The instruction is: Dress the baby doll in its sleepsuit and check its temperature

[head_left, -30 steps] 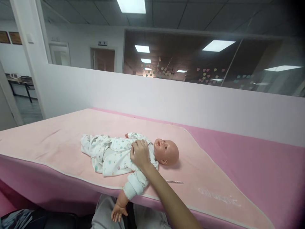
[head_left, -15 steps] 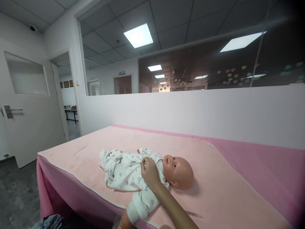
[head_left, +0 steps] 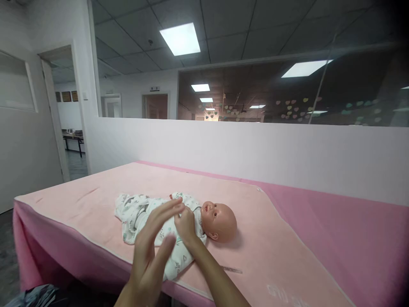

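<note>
A baby doll (head_left: 220, 221) with a bare head lies on its back, its head to the right. It wears a white printed baby garment (head_left: 131, 213), bunched at the leg end. My right hand (head_left: 186, 221) rests at the doll's chest, fingers curled in a pinch on the garment's front. My left hand (head_left: 150, 251) is raised in front of the doll, nearer to me, with fingers stretched and thumb apart; it is slightly blurred and holds nothing. It hides part of the doll's middle. The doll's near sleeve (head_left: 177, 262) lies between my forearms.
A pink-covered table (head_left: 287, 256) carries the doll; its near edge runs below my hands. Beside my right forearm lies a thin, narrow strip (head_left: 232, 269). A white wall (head_left: 255, 149) with windows stands behind the table. A door (head_left: 25, 136) is at left.
My left hand has come up into view in front of the doll. The doll's near sleeve now lies closer to its body. My right hand stays at the chest; the view has turned right.
</note>
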`<action>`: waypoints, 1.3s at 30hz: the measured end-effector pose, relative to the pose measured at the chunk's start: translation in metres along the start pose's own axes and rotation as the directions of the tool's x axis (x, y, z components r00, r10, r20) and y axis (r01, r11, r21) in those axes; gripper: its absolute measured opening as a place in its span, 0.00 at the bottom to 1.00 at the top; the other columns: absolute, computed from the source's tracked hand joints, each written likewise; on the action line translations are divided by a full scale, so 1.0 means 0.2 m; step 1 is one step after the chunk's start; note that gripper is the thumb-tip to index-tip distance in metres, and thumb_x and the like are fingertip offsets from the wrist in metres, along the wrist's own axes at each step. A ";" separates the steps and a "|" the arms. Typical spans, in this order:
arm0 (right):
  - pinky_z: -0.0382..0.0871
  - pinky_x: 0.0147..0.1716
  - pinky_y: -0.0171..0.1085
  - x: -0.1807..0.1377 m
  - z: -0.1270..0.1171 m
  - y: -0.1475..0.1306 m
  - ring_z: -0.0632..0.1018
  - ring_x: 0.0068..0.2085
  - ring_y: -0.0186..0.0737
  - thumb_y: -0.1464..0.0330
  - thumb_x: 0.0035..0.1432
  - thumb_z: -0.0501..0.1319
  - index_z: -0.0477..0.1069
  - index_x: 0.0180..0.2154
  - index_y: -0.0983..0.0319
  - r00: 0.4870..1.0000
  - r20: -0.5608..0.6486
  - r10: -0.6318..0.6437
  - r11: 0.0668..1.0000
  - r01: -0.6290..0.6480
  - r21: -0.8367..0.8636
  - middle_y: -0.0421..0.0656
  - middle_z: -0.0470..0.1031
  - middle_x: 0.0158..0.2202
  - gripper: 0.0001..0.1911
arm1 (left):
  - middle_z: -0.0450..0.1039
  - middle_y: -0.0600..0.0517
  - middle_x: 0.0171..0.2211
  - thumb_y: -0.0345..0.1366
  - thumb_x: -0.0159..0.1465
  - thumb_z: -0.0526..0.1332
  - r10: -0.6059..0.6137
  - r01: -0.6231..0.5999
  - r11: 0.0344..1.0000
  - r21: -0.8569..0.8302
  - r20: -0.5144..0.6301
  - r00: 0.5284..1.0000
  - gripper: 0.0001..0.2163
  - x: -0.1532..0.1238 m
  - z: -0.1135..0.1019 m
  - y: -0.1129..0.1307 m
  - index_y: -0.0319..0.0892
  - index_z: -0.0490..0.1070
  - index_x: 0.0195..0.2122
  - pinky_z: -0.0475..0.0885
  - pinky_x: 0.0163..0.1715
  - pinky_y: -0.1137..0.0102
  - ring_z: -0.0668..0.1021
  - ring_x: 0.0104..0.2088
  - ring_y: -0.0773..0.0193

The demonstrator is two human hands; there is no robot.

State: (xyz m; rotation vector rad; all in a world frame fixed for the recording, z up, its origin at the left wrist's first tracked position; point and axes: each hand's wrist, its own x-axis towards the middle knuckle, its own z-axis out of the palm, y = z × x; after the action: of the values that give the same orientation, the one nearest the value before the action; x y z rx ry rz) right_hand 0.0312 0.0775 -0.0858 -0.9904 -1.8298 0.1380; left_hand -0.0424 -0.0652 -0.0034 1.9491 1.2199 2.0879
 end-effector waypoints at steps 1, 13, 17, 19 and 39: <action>0.62 0.32 0.32 0.00 0.00 0.00 0.73 0.33 0.37 0.73 0.55 0.51 0.67 0.32 0.61 1.000 0.004 0.004 1.000 -0.004 0.010 0.42 0.74 0.30 0.07 | 0.69 0.48 0.47 0.41 0.63 0.52 -0.024 0.022 0.999 0.046 0.025 0.999 0.13 0.02 0.01 -0.08 0.44 0.70 0.44 0.65 0.49 0.60 0.69 0.50 0.55; 0.64 0.37 0.36 0.00 0.00 -0.01 0.72 0.35 0.39 0.77 0.44 0.53 0.67 0.29 0.61 1.000 -0.018 -0.010 0.994 0.011 0.109 0.42 0.72 0.30 0.09 | 0.73 0.51 0.38 0.35 0.61 0.52 -0.068 -0.019 0.937 0.348 0.238 0.969 0.09 -0.06 0.14 -0.79 0.44 0.69 0.39 0.65 0.44 0.63 0.72 0.41 0.59; 0.65 0.36 0.35 0.00 -0.01 -0.02 0.72 0.35 0.38 0.79 0.42 0.52 0.67 0.29 0.61 0.998 -0.070 -0.006 0.986 0.017 0.164 0.42 0.71 0.30 0.11 | 0.72 0.51 0.37 0.33 0.61 0.53 -0.040 -0.040 0.934 0.355 0.215 0.976 0.07 -0.06 0.14 -0.76 0.44 0.69 0.38 0.65 0.43 0.64 0.72 0.41 0.60; 0.64 0.36 0.35 0.00 -0.01 -0.02 0.72 0.35 0.38 0.79 0.43 0.51 0.67 0.29 0.61 0.996 -0.086 -0.005 0.985 0.020 0.172 0.42 0.71 0.30 0.12 | 0.72 0.51 0.38 0.32 0.61 0.53 -0.024 -0.059 0.929 0.366 0.220 0.975 0.08 -0.06 0.13 -0.76 0.44 0.69 0.37 0.64 0.43 0.64 0.71 0.42 0.60; 0.62 0.40 0.38 0.00 -0.01 -0.01 0.72 0.36 0.40 0.79 0.45 0.52 0.70 0.31 0.61 0.998 0.003 -0.066 0.994 0.066 0.086 0.41 0.74 0.31 0.13 | 0.71 0.53 0.39 0.31 0.62 0.51 -0.069 -0.017 0.941 0.339 0.240 0.968 0.07 -0.07 0.12 -0.78 0.45 0.68 0.36 0.62 0.45 0.64 0.70 0.42 0.61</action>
State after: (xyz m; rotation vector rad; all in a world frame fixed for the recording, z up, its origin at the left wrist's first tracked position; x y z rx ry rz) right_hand 0.0310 0.0749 -0.0845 -0.8692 -1.8439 0.1776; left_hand -0.0914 0.0485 -0.1032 2.2289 1.6207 1.6376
